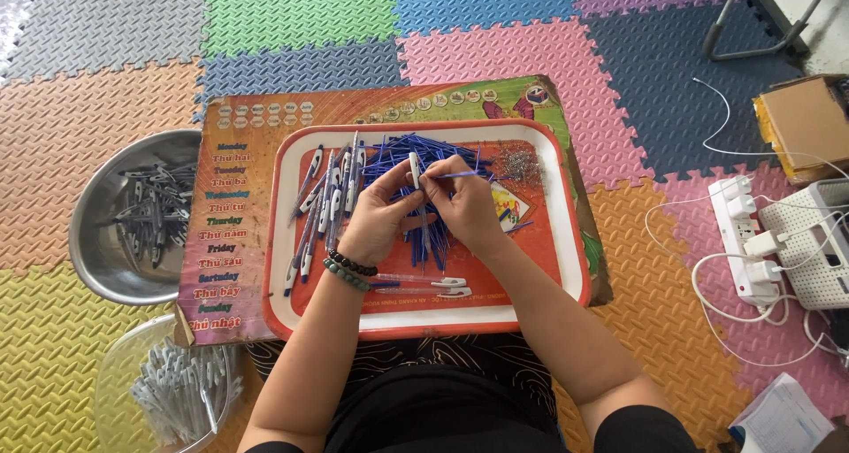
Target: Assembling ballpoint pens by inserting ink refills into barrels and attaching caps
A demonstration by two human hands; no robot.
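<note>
Over the red tray (566, 241), my left hand (382, 214) grips a white pen barrel (413, 168) while my right hand (464, 201) pinches a blue refill (460, 175) at its mouth; insertion appears underway, requiring straight alignment.

A white pen barrel (414, 169) stands nearly upright in the centre of the frame, pinched at its lower part by fingertips, its top end free. Just right of it a thin blue refill (462, 175) lies almost level, its left tip pointing at the barrel, its right end reaching toward mid-frame right. Both hover above a loose heap of blue refills (400, 152) spread over the upper middle of the frame.
</note>
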